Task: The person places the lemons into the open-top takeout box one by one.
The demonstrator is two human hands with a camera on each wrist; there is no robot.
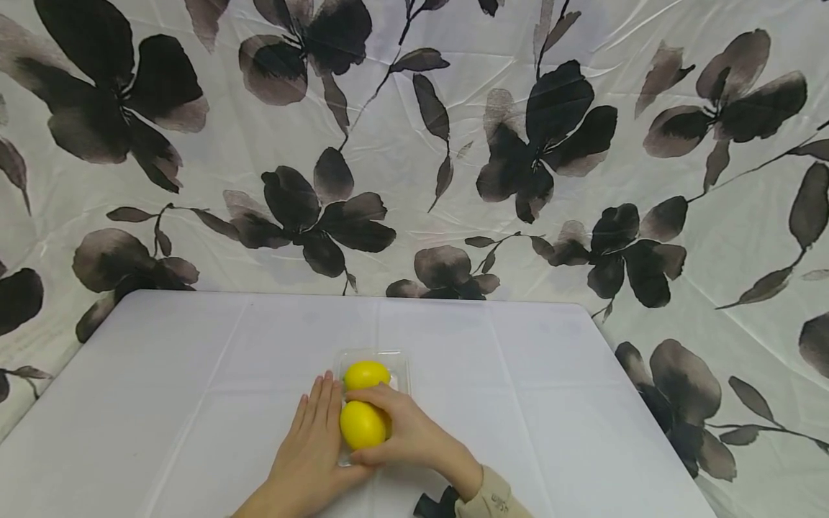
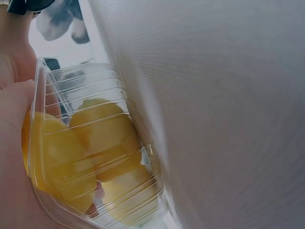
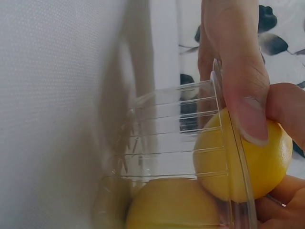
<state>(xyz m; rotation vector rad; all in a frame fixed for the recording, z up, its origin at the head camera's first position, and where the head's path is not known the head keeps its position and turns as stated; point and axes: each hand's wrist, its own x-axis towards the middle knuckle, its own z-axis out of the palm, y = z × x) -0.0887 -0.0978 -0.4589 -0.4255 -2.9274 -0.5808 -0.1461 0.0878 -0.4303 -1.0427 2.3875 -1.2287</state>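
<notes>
A clear plastic container (image 1: 403,374) with ribbed walls stands on the table and holds yellow lemons. One lemon (image 1: 366,374) lies at its far end. My right hand (image 1: 414,435) grips another lemon (image 1: 363,424) at the near end, thumb on the near side and fingers on the far side. Through the wall in the left wrist view, this upper lemon (image 2: 57,157) appears beside two more, a middle lemon (image 2: 107,136) and a lower lemon (image 2: 131,195). My left hand (image 1: 314,442) rests along the container's left side, its fingers straight and together.
A white cloth covers the table (image 1: 518,403), with fold creases running across it. Behind hangs a pale curtain (image 1: 440,165) with dark flowers. Near the right sleeve (image 1: 495,496) lies a black object (image 1: 434,505), partly cut off by the frame.
</notes>
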